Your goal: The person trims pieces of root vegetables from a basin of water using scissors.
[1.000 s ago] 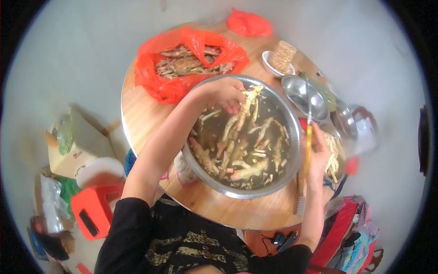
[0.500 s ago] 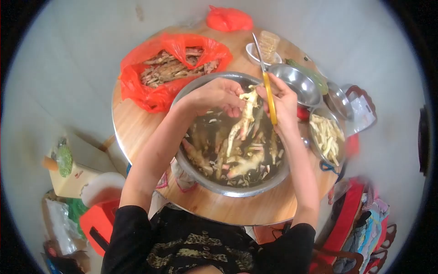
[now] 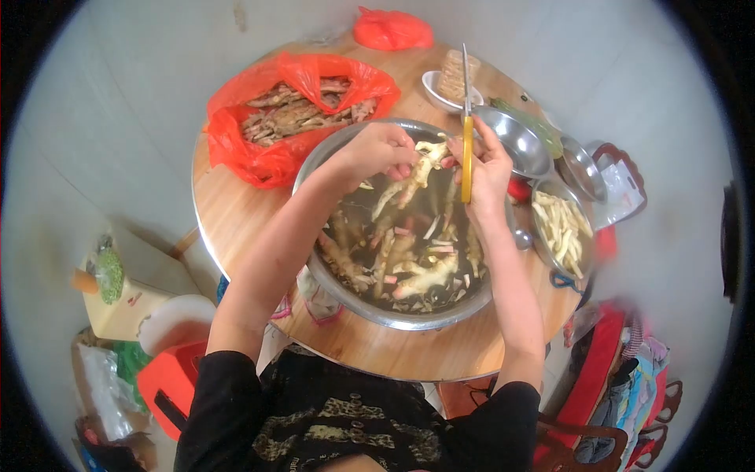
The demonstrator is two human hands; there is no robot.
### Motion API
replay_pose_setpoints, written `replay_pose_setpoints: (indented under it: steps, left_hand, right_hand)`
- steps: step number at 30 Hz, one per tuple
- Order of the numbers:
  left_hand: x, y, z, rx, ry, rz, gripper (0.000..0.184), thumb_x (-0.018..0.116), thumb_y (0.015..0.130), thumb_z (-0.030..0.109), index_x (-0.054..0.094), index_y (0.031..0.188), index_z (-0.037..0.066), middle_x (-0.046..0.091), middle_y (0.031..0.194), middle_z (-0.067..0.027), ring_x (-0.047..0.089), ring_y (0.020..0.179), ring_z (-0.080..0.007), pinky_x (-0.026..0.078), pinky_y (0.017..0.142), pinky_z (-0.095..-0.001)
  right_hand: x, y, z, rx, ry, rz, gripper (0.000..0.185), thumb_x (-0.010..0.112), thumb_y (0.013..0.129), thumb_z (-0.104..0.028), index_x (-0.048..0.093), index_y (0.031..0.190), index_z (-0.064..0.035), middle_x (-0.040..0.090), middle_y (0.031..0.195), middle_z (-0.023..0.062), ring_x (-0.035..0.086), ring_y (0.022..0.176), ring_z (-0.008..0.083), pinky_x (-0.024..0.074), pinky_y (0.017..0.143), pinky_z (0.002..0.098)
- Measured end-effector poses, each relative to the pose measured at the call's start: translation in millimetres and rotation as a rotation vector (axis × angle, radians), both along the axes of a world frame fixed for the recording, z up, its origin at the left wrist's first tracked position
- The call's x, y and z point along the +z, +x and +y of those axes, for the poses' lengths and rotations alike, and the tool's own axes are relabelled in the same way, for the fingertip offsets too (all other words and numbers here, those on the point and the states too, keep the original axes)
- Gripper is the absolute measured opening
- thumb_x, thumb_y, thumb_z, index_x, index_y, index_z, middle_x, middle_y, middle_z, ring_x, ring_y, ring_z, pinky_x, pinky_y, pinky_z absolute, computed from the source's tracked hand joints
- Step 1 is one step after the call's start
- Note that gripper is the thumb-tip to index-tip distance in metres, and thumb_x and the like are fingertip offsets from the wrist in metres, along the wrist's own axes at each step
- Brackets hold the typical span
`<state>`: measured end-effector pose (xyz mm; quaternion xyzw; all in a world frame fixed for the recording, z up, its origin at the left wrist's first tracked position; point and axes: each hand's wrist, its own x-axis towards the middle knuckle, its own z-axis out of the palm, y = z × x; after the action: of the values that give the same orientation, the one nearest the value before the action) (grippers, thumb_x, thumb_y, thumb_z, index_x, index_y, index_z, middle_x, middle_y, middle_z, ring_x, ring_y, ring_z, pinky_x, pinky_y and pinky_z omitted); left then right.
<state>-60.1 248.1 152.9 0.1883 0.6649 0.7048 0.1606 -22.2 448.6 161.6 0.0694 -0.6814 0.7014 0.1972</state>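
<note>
Over the wide steel basin [image 3: 397, 321], my left hand [image 3: 381, 156] has its fingers closed at the side of a pale, branching ginger root [image 3: 417, 177]. My right hand [image 3: 489, 175] grips a yellow-handled knife [image 3: 467, 157], blade pointing up and away from me. The thumb and fingertips of that same hand touch the root's upper end. Below, murky water fills the basin, with several more ginger pieces [image 3: 429, 279], some pink-tipped, and small cut scraps floating in it.
A red plastic bag [image 3: 228, 161] of brown roots stands at the back left. On the right are a bowl of pale peeled pieces [image 3: 560, 228], steel bowls [image 3: 523, 149] and a white dish [image 3: 431, 85]. The round table's edge [image 3: 370, 368] is near my body.
The ginger root has risen and turned more slanted, its lower tip swinging left. The knife has tilted more upright, its blade tip moving right. Both hands stay over the basin.
</note>
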Motion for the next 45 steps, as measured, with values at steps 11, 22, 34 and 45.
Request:
replay_pose_setpoints:
  steps: [11,22,34,45]
  left_hand:
    - [-4.2,6.5,17.0,0.014,-0.034,0.227,0.013,0.073,0.087,0.012,0.067,0.080,0.001,0.066,0.070,-0.0030,0.062,0.065,-0.0100,0.049,0.062,-0.0249]
    - [-18.8,4.4,20.9,-0.117,-0.896,0.541,0.020,0.063,0.069,0.005,0.073,0.086,0.000,0.070,0.080,-0.0209,0.070,0.078,-0.0255,0.053,0.069,-0.0347]
    - [8.7,12.5,19.2,-0.156,-0.034,-0.010,0.028,0.069,0.091,0.017,0.068,0.113,0.000,0.067,0.095,-0.0020,0.063,0.079,-0.0109,0.050,0.067,-0.0261]
    - [12.0,22.0,25.5,0.016,-0.220,0.121,0.021,0.075,0.089,0.020,0.073,0.078,0.002,0.064,0.064,-0.0007,0.056,0.055,-0.0081,0.043,0.053,-0.0231]
  right_hand:
    - [-3.8,2.4,6.1,0.001,-0.137,-0.026,0.060,0.075,0.086,-0.003,0.048,0.140,0.0019,0.070,0.089,0.0093,0.065,0.060,0.0134,0.0464,0.048,0.0210]
    - [5.3,7.0,12.8,0.253,-0.252,-0.090,0.058,0.074,0.086,-0.004,0.048,0.138,0.0034,0.066,0.083,0.0062,0.062,0.057,0.0111,0.0473,0.046,0.0214]
    - [2.4,-4.1,25.5,0.116,-0.350,-0.085,0.054,0.071,0.087,-0.001,0.050,0.137,-0.0001,0.066,0.086,0.0079,0.065,0.062,0.0140,0.0496,0.050,0.0229]
    - [-0.7,-4.6,26.1,0.042,-0.394,-0.040,0.053,0.072,0.086,0.001,0.049,0.134,-0.0004,0.066,0.087,0.0083,0.063,0.059,0.0141,0.0513,0.049,0.0237]
